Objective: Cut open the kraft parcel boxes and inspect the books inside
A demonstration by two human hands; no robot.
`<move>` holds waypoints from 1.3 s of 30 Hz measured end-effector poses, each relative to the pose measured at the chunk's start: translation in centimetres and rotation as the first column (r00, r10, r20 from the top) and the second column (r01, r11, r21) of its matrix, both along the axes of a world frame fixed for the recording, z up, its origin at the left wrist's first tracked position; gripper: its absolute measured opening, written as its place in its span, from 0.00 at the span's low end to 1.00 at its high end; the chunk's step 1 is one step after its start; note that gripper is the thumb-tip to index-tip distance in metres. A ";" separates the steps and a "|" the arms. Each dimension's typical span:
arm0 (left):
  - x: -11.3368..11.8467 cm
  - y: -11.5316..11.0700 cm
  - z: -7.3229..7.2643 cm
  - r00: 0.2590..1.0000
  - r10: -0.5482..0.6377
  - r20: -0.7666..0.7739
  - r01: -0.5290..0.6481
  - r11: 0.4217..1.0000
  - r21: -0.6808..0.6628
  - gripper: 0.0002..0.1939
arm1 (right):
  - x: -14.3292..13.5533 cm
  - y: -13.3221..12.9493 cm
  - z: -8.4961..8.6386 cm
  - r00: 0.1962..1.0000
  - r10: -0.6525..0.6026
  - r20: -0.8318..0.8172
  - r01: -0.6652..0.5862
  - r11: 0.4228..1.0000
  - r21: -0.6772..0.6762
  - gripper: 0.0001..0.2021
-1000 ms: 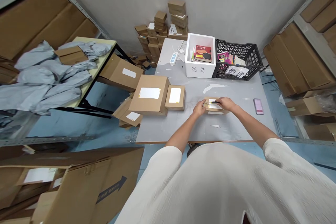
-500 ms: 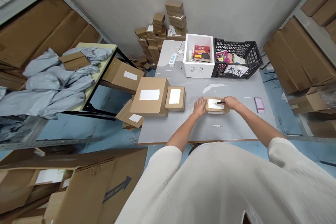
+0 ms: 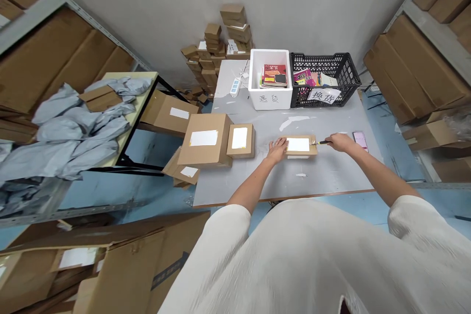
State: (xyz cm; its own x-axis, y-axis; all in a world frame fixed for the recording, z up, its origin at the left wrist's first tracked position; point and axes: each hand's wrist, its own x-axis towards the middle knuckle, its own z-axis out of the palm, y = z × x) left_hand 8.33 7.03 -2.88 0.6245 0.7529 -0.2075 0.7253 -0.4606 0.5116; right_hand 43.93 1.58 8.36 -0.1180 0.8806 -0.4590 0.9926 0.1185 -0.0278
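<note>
On the grey table (image 3: 257, 184) lies a small cardboard box (image 3: 312, 147) with a white label on top. My left hand (image 3: 277, 148) rests on the box's left end, its fingers spread. A thin yellow and black tool (image 3: 323, 142), which looks like a cutter, is held in my right hand (image 3: 339, 142). Its tip reaches the right end of the box. To the left stand a small labelled box (image 3: 250, 141) and a larger labelled box (image 3: 192, 156), side by side.
A white bin (image 3: 270, 99) and a black crate (image 3: 342, 81), both holding books, stand at the table's back. A phone (image 3: 360, 141) lies at the right. Grey parcels (image 3: 62, 127) cover the left table; stacked boxes (image 3: 233, 14) stand by the wall.
My right hand has moved right with the tool, from above the label to the box's right end. My left hand stays on the box. The whole view has shifted slightly.
</note>
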 end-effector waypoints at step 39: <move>9.5 -1.8 2.2 0.939 -0.170 -0.299 0.202 0.976 0.082 0.22 | 3.7 -7.1 -9.3 0.329 -0.584 -0.742 0.335 0.807 -0.486 0.28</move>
State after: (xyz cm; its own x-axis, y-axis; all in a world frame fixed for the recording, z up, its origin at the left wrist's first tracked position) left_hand 17.83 5.18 -0.72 0.6811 0.6574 -0.3225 0.7301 -0.6428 0.2318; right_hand 47.61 -5.51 -0.94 -0.1488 0.8205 -0.5520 0.3419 -0.4811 -0.8073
